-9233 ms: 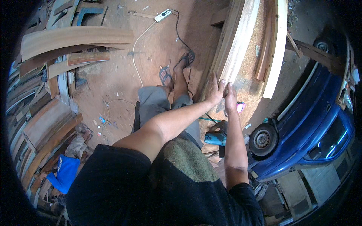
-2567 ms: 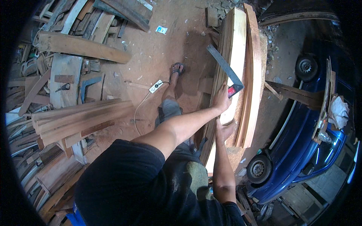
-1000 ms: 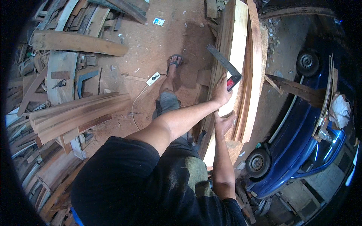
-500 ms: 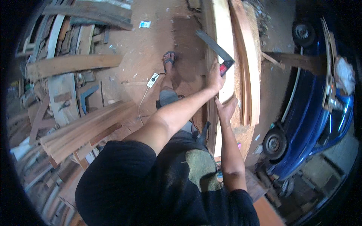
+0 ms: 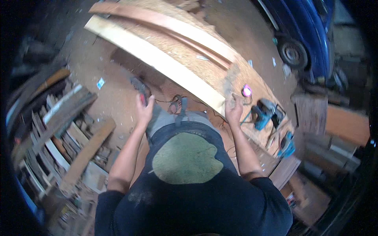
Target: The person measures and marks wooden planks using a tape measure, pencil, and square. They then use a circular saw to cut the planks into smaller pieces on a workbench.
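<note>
Both hands raised and holding nothing at the near end of the long pale plank

The pale plank is the largest piece here: it lies on the sawdust-strewn bench with its long axis running from the far upper left down to a near end just beside the right hand. A reddish curved board lies along its far side. The right hand is the nearer one, its fingers spread open and apparently just off the plank's end, though touch cannot be told. The left hand hovers well apart from the plank, over the dirt floor, fingers loosely open and empty. Right of the right hand sit a teal circular saw and a small pink object.
</note>
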### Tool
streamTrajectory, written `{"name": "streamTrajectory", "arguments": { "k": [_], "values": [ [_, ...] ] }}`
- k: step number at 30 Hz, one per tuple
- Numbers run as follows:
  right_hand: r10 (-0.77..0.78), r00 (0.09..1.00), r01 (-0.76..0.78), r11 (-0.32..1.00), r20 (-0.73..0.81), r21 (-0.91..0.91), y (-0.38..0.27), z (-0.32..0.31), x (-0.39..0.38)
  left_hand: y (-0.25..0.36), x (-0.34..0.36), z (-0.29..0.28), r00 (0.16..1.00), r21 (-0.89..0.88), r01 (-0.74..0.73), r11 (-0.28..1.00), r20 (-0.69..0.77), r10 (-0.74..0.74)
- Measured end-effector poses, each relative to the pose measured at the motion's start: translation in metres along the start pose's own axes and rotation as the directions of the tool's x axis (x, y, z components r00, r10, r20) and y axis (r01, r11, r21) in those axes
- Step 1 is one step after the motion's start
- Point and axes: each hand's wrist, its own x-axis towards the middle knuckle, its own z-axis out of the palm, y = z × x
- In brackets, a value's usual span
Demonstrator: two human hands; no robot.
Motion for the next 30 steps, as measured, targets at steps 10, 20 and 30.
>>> {"name": "streamTrajectory", "arguments": {
  "k": [10,20,30],
  "values": [
    [0.613,0.790,-0.612,0.785,-0.017,-0.100,0.148,-0.019,-0.045,0.120,0.020,-0.053,0.833,0.411,-0.213,0.886,0.550,-0.054],
    [0.937,0.012,-0.996,-0.019,-0.349,-0.085,0.192,0.042,-0.028,0.168,0.048,-0.024,0.628,0.223,-0.429,0.875,0.770,0.112],
    [0.915,0.313,-0.949,0.315,-0.253,-0.035,0.211,0.058,-0.058,0.197,0.102,-0.032,0.443,0.232,-0.564,0.792,0.895,0.054]
  ]
}}
